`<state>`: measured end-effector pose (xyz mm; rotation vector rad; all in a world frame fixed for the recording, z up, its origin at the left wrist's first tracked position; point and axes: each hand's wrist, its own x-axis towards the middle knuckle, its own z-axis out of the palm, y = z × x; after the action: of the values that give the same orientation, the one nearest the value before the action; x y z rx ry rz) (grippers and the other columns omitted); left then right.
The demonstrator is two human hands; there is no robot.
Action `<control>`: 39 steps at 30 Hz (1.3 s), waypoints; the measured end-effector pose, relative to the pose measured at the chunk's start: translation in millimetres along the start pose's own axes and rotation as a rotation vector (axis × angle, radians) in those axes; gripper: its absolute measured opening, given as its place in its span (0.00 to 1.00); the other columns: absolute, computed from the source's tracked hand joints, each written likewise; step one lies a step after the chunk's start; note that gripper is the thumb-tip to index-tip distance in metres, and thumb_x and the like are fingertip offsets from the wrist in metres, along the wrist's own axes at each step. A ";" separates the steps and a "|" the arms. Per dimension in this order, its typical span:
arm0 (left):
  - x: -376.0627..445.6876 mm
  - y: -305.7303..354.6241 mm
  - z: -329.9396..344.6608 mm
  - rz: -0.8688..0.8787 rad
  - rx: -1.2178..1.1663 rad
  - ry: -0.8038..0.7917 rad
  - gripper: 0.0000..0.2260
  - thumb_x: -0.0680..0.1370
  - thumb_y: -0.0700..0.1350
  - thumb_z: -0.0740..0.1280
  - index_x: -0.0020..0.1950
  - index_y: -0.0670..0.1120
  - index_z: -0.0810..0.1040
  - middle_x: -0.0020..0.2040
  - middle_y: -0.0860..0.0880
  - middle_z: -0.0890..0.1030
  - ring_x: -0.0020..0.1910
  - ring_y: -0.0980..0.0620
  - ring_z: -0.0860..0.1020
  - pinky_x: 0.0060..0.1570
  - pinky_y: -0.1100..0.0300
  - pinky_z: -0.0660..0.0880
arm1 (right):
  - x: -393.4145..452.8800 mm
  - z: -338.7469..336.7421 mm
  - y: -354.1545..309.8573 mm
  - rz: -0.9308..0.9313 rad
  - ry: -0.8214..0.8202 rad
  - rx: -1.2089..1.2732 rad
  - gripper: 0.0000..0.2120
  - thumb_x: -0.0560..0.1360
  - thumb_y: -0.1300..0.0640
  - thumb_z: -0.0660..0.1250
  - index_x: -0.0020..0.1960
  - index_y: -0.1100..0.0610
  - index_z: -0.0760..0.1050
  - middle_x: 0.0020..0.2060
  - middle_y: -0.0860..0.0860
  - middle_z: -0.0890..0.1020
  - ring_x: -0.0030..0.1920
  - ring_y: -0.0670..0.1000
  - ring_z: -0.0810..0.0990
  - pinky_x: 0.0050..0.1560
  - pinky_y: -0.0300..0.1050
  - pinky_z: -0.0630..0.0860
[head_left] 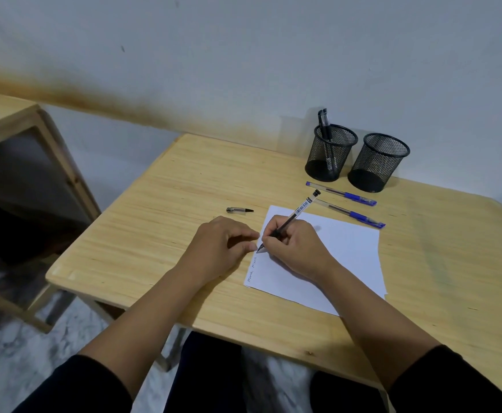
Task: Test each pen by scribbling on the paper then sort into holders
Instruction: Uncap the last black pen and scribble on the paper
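Observation:
My right hand (296,247) grips a black pen (300,208) with its tip down on the left edge of a white paper (348,251), beside two handwritten words. My left hand (224,244) rests on the table at the paper's left edge, fingers loosely curled, holding nothing. The pen's cap (239,210) lies on the wood beyond my left hand. Two blue pens (342,194) (352,215) lie capped past the paper. At the back stand two black mesh holders: the left holder (331,153) contains two black pens, the right holder (378,162) looks empty.
The wooden table (160,210) stands against a pale wall. A second wooden piece of furniture (20,135) is to the left, across a gap. My dark-clothed legs show below the table's front edge, over marbled floor (8,353).

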<state>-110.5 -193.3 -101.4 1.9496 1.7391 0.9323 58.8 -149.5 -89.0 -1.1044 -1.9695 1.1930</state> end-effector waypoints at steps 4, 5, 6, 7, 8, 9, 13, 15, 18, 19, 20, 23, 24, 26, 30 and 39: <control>0.4 0.5 0.5 -0.001 -0.002 0.001 0.09 0.71 0.49 0.71 0.52 0.54 0.82 0.49 0.56 0.83 0.54 0.60 0.74 0.49 0.76 0.63 | 0.2 -0.7 0.4 -0.013 0.009 -0.029 0.04 0.72 0.64 0.64 0.39 0.62 0.76 0.34 0.55 0.77 0.32 0.48 0.72 0.33 0.39 0.69; 0.5 0.1 0.5 0.000 -0.002 0.003 0.09 0.71 0.49 0.71 0.51 0.54 0.82 0.49 0.56 0.83 0.53 0.60 0.74 0.49 0.76 0.63 | 0.3 -0.6 0.3 -0.022 0.011 -0.031 0.04 0.72 0.64 0.64 0.39 0.62 0.76 0.34 0.55 0.77 0.32 0.47 0.72 0.33 0.38 0.69; 0.6 -0.3 0.5 0.002 -0.001 0.005 0.09 0.71 0.49 0.71 0.52 0.54 0.82 0.49 0.56 0.83 0.53 0.60 0.74 0.49 0.76 0.63 | 0.5 -0.2 0.4 -0.028 0.014 -0.034 0.04 0.72 0.64 0.64 0.39 0.62 0.77 0.34 0.54 0.77 0.32 0.47 0.72 0.33 0.38 0.69; 0.7 -0.6 0.5 0.002 -0.002 0.005 0.09 0.71 0.49 0.71 0.52 0.54 0.82 0.49 0.56 0.83 0.53 0.60 0.74 0.49 0.76 0.63 | 0.6 0.1 0.7 -0.030 0.020 -0.040 0.04 0.72 0.64 0.64 0.39 0.62 0.77 0.33 0.53 0.77 0.32 0.46 0.72 0.33 0.38 0.69; 0.7 -0.6 0.5 0.003 -0.003 0.003 0.10 0.71 0.49 0.71 0.52 0.54 0.82 0.50 0.56 0.83 0.53 0.61 0.73 0.50 0.76 0.63 | 0.6 0.2 1.0 -0.029 0.026 -0.044 0.04 0.72 0.64 0.64 0.39 0.62 0.77 0.33 0.52 0.77 0.32 0.46 0.72 0.33 0.38 0.69; 0.7 -0.5 0.5 0.003 -0.002 0.002 0.10 0.71 0.49 0.71 0.52 0.54 0.82 0.50 0.56 0.83 0.53 0.61 0.73 0.50 0.76 0.63 | 0.6 0.2 1.1 -0.028 0.029 -0.047 0.04 0.72 0.64 0.64 0.39 0.62 0.77 0.33 0.52 0.77 0.32 0.46 0.72 0.33 0.38 0.69; 0.1 -0.1 0.3 0.003 -0.002 0.008 0.10 0.71 0.49 0.71 0.52 0.53 0.82 0.50 0.56 0.83 0.54 0.59 0.74 0.50 0.76 0.64 | 0.8 0.6 1.0 -0.040 0.044 -0.050 0.05 0.72 0.64 0.64 0.38 0.62 0.76 0.33 0.51 0.76 0.31 0.44 0.71 0.32 0.36 0.69; 0.2 0.4 0.4 0.004 0.001 0.010 0.09 0.71 0.49 0.71 0.52 0.53 0.82 0.50 0.56 0.83 0.54 0.59 0.74 0.51 0.76 0.64 | 0.5 0.8 0.5 -0.044 0.060 -0.041 0.05 0.71 0.65 0.63 0.38 0.62 0.76 0.32 0.50 0.76 0.30 0.43 0.71 0.31 0.34 0.68; 0.3 -0.3 0.7 0.003 0.001 0.014 0.10 0.71 0.49 0.71 0.52 0.53 0.82 0.50 0.56 0.83 0.53 0.61 0.73 0.51 0.77 0.63 | 0.3 1.0 -0.2 -0.041 0.062 -0.045 0.05 0.72 0.65 0.64 0.38 0.62 0.76 0.31 0.49 0.75 0.30 0.43 0.70 0.30 0.34 0.67; 0.3 -0.5 0.9 0.002 -0.003 0.015 0.10 0.71 0.49 0.71 0.52 0.53 0.82 0.50 0.56 0.83 0.53 0.61 0.73 0.51 0.77 0.63 | 0.3 1.1 0.0 -0.036 0.062 -0.046 0.05 0.72 0.65 0.63 0.38 0.62 0.76 0.31 0.50 0.75 0.29 0.43 0.70 0.30 0.34 0.67; 0.1 -0.5 1.0 0.002 -0.009 0.016 0.10 0.71 0.48 0.71 0.52 0.53 0.82 0.50 0.55 0.83 0.53 0.61 0.73 0.51 0.76 0.64 | 0.1 1.1 0.1 -0.031 0.064 -0.043 0.05 0.72 0.65 0.63 0.38 0.62 0.76 0.31 0.50 0.75 0.29 0.44 0.69 0.30 0.35 0.67; -0.3 0.2 1.1 0.004 -0.020 0.019 0.10 0.71 0.48 0.71 0.51 0.52 0.82 0.49 0.55 0.83 0.54 0.58 0.75 0.53 0.69 0.68 | 0.0 1.2 0.6 -0.021 0.066 -0.040 0.04 0.71 0.64 0.63 0.38 0.62 0.76 0.30 0.51 0.75 0.29 0.45 0.69 0.29 0.37 0.66; -0.4 0.4 0.9 0.004 -0.018 0.020 0.10 0.71 0.48 0.71 0.51 0.52 0.82 0.50 0.55 0.83 0.54 0.58 0.75 0.54 0.67 0.68 | 0.1 1.5 0.7 -0.018 0.067 -0.042 0.04 0.71 0.64 0.63 0.38 0.62 0.76 0.30 0.51 0.75 0.29 0.45 0.69 0.29 0.37 0.66; -0.7 0.6 0.7 0.004 -0.015 0.018 0.10 0.71 0.48 0.71 0.52 0.52 0.82 0.50 0.55 0.83 0.54 0.58 0.75 0.54 0.66 0.68 | -0.1 1.8 0.8 -0.008 0.076 -0.039 0.04 0.71 0.64 0.63 0.39 0.62 0.76 0.30 0.53 0.75 0.29 0.46 0.69 0.29 0.37 0.66; -0.9 0.0 1.0 0.003 -0.014 0.019 0.10 0.71 0.48 0.71 0.52 0.52 0.82 0.50 0.55 0.83 0.53 0.59 0.74 0.51 0.75 0.64 | -0.1 2.1 0.9 -0.005 0.079 -0.043 0.04 0.71 0.64 0.63 0.39 0.62 0.76 0.31 0.60 0.76 0.29 0.47 0.69 0.30 0.39 0.67; -0.8 1.9 0.8 -0.008 -0.025 0.019 0.10 0.71 0.48 0.72 0.52 0.52 0.82 0.50 0.54 0.83 0.55 0.58 0.75 0.54 0.68 0.67 | 0.2 2.3 2.6 0.010 0.097 -0.019 0.03 0.72 0.64 0.63 0.40 0.63 0.75 0.30 0.56 0.75 0.28 0.48 0.69 0.29 0.39 0.66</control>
<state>-108.6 -194.3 -100.9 1.9231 1.7352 0.9683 57.9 -149.6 -92.3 -1.1610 -1.9079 1.1062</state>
